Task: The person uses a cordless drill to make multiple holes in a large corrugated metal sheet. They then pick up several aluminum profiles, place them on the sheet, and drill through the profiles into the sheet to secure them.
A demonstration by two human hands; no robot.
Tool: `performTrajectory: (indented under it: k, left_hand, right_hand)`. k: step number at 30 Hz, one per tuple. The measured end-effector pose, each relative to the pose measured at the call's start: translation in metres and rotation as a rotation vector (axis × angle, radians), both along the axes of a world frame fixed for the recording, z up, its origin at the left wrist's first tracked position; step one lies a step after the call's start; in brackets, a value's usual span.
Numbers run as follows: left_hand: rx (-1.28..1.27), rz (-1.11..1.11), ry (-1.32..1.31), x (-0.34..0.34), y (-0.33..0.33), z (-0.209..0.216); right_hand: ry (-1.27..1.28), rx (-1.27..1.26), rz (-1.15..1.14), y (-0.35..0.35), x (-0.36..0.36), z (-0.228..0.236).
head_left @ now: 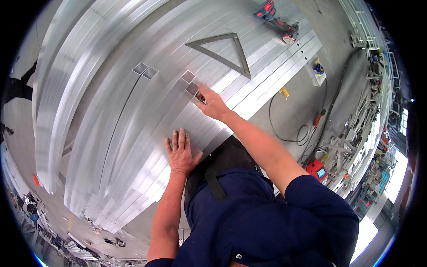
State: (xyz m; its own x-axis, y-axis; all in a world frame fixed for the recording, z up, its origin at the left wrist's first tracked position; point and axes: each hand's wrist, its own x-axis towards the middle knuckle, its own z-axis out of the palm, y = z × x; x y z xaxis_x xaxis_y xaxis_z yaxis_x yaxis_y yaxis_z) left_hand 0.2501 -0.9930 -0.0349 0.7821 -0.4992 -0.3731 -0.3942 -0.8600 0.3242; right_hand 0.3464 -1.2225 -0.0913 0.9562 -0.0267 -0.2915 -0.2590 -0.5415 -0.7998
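Observation:
Long silver square metal tubes (147, 115) lie side by side in front of me, making a wide layer. My left hand (181, 155) rests flat on the near tubes, its fingers spread. Further up and to the right, my right hand (214, 105) has its fingers curled at the end of a square tube (192, 88); its fingertips partly hide that end. Another open tube end (187, 76) sits just beyond it. Farther left, a pair of open tube ends (145, 70) stands side by side. A metal triangle square (241, 55) lies flat on the tubes beyond my right hand.
A cordless angle grinder (280, 24) lies at the far end of the tubes. To the right are a tape measure (318, 69), a yellow piece (284, 91), a cable (284, 140) and a red machine (316, 170) with a small screen. Metal offcuts (351, 147) are piled along the right.

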Motion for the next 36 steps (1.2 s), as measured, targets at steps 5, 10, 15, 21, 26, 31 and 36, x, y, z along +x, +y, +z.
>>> performTrajectory:
  k: [5,10,15,21,26,31,36]
  left_hand:
    - [-0.002,0.066,0.033,0.01,-0.004,0.004]
    - [0.056,0.11,-0.002,0.018,-0.013,0.004]
    - [0.067,0.11,0.038,0.025,-0.016,0.012]
    - [0.159,0.699,-0.158,0.031,0.066,-0.043]
    - [0.344,0.677,-0.191,0.044,0.07,-0.067]
    - [0.291,0.675,-0.345,0.043,0.058,-0.079]
    - [0.258,0.708,-0.398,0.043,0.051,-0.068]
  right_hand:
    - [-0.133,-0.19,0.06,0.005,-0.01,-0.004]
    - [-0.033,-0.277,0.135,0.004,-0.005,0.0]
    - [0.015,-0.347,0.169,0.005,-0.004,0.002]
    - [0.055,-0.263,0.162,-0.003,0.002,0.009]
    - [0.062,-0.27,0.193,0.003,0.002,0.01]
    - [0.052,-0.345,0.196,0.007,-0.001,0.014]
    - [-0.016,-0.321,0.096,-0.001,0.015,0.01]
